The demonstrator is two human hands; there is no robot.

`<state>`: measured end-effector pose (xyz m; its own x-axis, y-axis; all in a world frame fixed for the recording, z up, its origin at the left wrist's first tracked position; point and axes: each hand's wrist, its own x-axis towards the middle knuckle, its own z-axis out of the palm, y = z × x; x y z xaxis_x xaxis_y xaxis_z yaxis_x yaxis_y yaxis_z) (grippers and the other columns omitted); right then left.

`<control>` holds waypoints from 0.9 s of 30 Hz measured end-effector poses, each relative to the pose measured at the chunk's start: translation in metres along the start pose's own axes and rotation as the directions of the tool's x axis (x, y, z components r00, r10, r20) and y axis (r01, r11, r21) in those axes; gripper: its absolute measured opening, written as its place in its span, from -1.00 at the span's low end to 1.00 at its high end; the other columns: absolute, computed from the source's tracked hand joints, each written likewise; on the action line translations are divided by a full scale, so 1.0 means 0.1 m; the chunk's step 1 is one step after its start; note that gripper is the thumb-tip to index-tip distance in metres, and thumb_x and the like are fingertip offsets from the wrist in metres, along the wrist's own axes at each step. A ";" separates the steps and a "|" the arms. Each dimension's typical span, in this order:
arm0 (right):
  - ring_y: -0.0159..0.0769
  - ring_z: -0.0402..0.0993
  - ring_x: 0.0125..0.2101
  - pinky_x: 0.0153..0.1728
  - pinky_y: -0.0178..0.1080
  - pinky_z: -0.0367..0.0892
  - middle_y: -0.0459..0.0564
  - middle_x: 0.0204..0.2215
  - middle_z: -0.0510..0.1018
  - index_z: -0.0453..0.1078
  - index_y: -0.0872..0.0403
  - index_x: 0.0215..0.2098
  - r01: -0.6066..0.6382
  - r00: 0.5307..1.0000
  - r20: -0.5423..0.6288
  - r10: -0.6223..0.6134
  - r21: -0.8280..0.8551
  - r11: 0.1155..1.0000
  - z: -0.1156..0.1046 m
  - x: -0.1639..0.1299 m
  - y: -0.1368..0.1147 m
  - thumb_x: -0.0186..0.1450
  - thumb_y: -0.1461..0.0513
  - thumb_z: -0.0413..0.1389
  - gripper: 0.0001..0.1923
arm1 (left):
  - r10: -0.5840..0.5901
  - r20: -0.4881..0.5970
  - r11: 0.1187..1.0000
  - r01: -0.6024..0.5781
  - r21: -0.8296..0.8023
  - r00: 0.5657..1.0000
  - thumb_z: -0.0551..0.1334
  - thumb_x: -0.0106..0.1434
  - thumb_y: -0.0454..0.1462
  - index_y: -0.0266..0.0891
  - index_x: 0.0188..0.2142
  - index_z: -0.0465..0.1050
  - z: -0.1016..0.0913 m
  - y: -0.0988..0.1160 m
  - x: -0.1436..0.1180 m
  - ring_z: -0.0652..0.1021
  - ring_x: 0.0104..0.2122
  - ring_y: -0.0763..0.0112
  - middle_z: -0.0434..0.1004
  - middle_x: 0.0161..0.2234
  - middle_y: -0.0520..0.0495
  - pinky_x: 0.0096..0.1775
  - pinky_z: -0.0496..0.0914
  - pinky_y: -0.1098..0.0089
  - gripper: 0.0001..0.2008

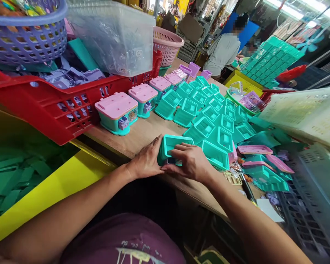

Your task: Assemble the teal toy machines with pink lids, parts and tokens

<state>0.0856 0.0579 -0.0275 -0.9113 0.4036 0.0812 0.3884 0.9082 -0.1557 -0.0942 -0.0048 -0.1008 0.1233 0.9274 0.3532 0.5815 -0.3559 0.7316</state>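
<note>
Together, two hands (170, 161), one teal box (170, 145)

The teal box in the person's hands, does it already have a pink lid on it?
No, the teal box held between the left hand and right hand is open-topped, while the pink-lidded boxes stand farther back on the table.

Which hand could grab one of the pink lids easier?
Probably the right hand. The loose pink lids lie on its side of the teal box, with nothing between. The left hand grips the box's far side.
</note>
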 end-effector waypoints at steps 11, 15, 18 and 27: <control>-0.40 0.36 -0.37 -0.33 -0.35 0.25 -0.06 -0.33 0.51 0.43 0.15 -0.10 -0.014 0.984 0.160 -0.074 0.489 0.872 -0.55 0.12 0.19 0.40 -0.05 -0.01 -0.55 | -0.134 0.278 0.969 0.185 -0.166 0.951 0.35 0.12 0.03 -0.17 0.40 -0.27 -0.52 0.19 0.14 0.18 0.31 0.03 0.06 0.35 -0.27 0.26 0.17 0.03 0.06; -0.36 0.38 -0.27 -0.21 -0.31 0.27 -0.04 -0.26 0.50 0.41 0.14 -0.13 0.041 0.988 0.110 -0.113 0.512 0.858 -0.51 0.21 0.24 0.43 -0.02 -0.05 -0.59 | -0.163 0.299 0.953 0.229 -0.198 0.940 0.29 0.18 0.04 -0.16 0.39 -0.17 -0.58 0.19 0.18 0.14 0.33 0.07 0.01 0.37 -0.22 0.29 0.12 0.06 -0.05; -0.37 0.36 -0.30 -0.24 -0.32 0.26 -0.04 -0.27 0.48 0.40 0.13 -0.16 0.048 0.989 0.099 -0.112 0.501 0.864 -0.45 0.26 0.26 0.42 -0.03 -0.06 -0.58 | -0.205 0.298 0.928 0.282 -0.245 0.933 0.29 0.19 0.04 -0.18 0.39 -0.16 -0.57 0.19 0.20 0.16 0.32 0.08 0.06 0.36 -0.21 0.29 0.13 0.07 -0.06; -0.48 0.20 -0.51 -0.45 -0.36 0.11 -0.14 -0.48 0.36 0.35 0.13 -0.24 0.021 0.992 0.105 -0.075 0.441 0.897 -0.47 0.27 0.23 0.41 -0.09 -0.07 -0.55 | -0.232 0.273 0.939 0.288 -0.189 0.934 0.28 0.19 0.05 -0.23 0.38 -0.09 -0.58 0.17 0.19 0.09 0.35 0.08 0.00 0.37 -0.19 0.33 0.04 0.10 -0.09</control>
<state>0.0768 0.0951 0.0173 -0.9471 0.3208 -0.0114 0.2693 0.7746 -0.5723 -0.1289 0.0005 -0.0479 0.2002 0.9798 0.0011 0.4293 -0.0887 0.8988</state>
